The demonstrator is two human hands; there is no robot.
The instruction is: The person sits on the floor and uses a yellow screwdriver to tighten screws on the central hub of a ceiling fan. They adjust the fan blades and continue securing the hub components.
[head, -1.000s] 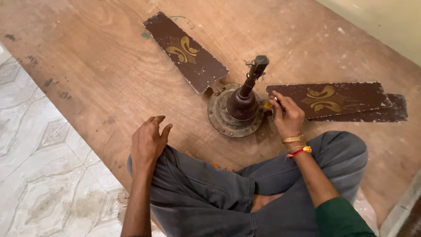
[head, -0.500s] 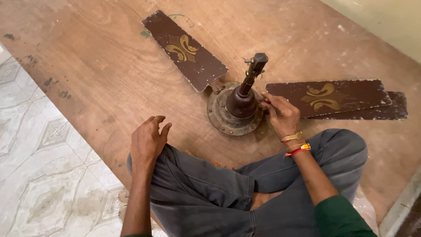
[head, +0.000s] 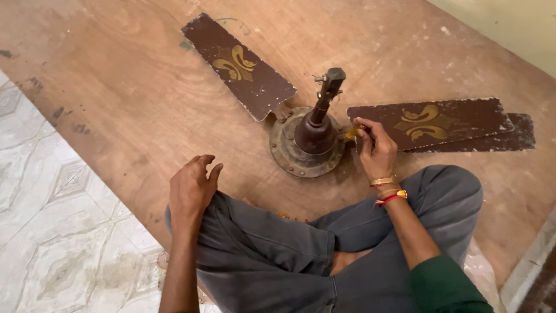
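Observation:
An old brown ceiling fan lies on a wooden board [head: 133,87]. Its round rusty motor housing [head: 304,152] has a dark stem [head: 325,95] rising from it. One blade [head: 240,66] with a gold motif points to the upper left; two stacked blades [head: 440,123] point right. My right hand [head: 375,150] is shut on a small yellow-handled tool [head: 353,132], its tip at the housing's right edge where the blades join. My left hand [head: 191,188] rests on my knee in grey trousers [head: 272,255], fingers curled loosely, holding nothing.
I sit cross-legged at the board's near edge. Pale patterned floor tiles [head: 52,220] lie to the left. A light wall [head: 509,23] runs along the upper right. Crumpled plastic [head: 483,272] shows beside my right leg.
My right hand has shifted slightly at the housing's edge with the tool. The left hand has stayed on the knee.

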